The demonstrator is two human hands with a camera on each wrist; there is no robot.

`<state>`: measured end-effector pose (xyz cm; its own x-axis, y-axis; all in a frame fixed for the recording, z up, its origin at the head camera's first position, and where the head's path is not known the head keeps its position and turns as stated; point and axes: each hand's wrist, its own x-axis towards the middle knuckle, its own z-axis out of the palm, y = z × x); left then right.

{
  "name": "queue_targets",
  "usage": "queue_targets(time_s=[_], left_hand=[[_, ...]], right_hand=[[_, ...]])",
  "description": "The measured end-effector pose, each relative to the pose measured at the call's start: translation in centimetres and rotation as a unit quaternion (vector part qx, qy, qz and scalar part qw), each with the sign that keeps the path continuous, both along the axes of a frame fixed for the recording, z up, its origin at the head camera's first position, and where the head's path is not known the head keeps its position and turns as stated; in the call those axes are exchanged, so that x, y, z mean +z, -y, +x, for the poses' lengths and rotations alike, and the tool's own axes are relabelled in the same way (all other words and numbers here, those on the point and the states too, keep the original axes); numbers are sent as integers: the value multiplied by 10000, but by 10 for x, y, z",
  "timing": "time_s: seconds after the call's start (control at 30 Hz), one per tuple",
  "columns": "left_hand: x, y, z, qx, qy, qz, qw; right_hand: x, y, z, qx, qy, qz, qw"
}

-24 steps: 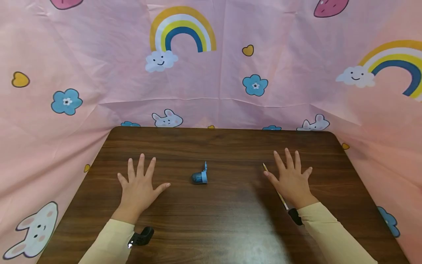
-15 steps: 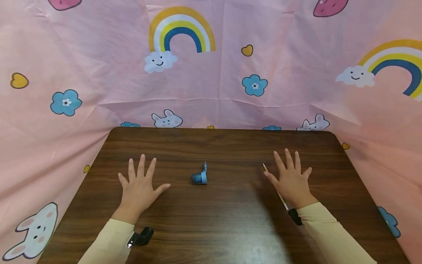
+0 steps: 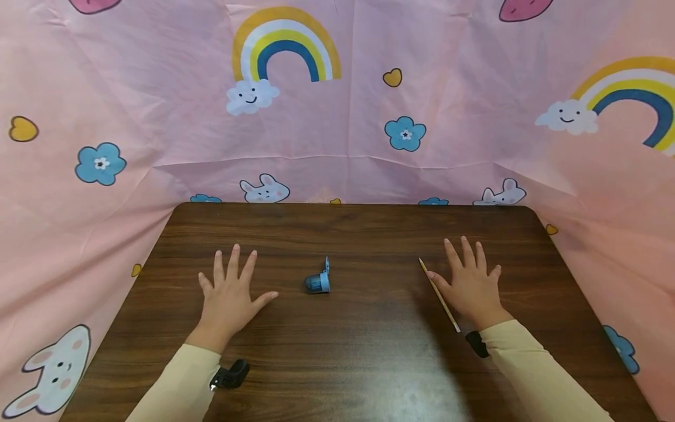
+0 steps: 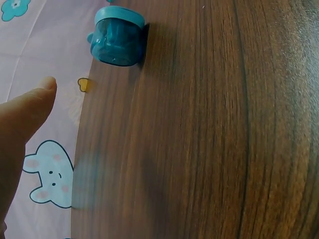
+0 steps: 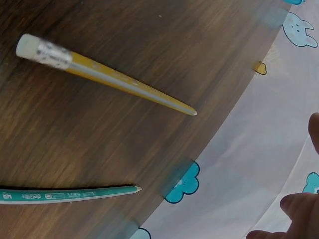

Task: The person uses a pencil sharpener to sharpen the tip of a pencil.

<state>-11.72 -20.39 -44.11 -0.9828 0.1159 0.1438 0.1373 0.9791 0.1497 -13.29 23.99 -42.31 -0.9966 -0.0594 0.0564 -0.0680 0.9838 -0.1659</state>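
Note:
My left hand point(image 3: 228, 306) is held flat, fingers spread, to the left of a small blue see-through pencil sharpener point(image 3: 317, 282). The sharpener lies on its side with its lid flipped up; the left wrist view shows its clear container point(image 4: 117, 42) beyond my thumb point(image 4: 37, 107). On the right, my right hand point(image 3: 473, 291) is spread out too, holding nothing. A yellow pencil point(image 3: 439, 296) with a white eraser point(image 5: 29, 46) lies just left of it, the thumb close by its tip end. A green pencil point(image 5: 75, 194) shows in the right wrist view; the right hand or arm hides it from the head view.
Everything lies on a dark wood-grain table point(image 3: 337, 363) with rounded far corners. A pink printed cloth point(image 3: 316, 129) hangs behind it and along both sides. Dark wrist cameras point(image 3: 230, 375) sit under both sleeves.
Both hands have shifted slightly to the right, the left one more, and more of the yellow pencil shows. The head view has turned a little. The sharpener and pencil stay in place.

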Motion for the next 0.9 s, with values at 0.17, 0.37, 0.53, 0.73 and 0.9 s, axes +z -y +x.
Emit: queue_targets(time_s=[0.17,0.37,0.53,0.73,0.9], left_hand=[[-3,-3,-4,-55,44,94,9999],[-6,-8,-8,-130,24,181,9997],[-7,-13,-13,-287,-88,217,9993],[-7,-19,-16,-521,-109,412,9977],[-11,-23,-17,-639,-30,637,9959]], right_hand=[[-2,-1,-1,-65,125,-110,9998],[-7,-5,-3,-181,161,-329,9992],[-9,-7,-5,-277,167,-597,9977],[-11,-7,-4,-317,119,-873,9956],[-18,-8,-4,-323,63,-1036,9941]])
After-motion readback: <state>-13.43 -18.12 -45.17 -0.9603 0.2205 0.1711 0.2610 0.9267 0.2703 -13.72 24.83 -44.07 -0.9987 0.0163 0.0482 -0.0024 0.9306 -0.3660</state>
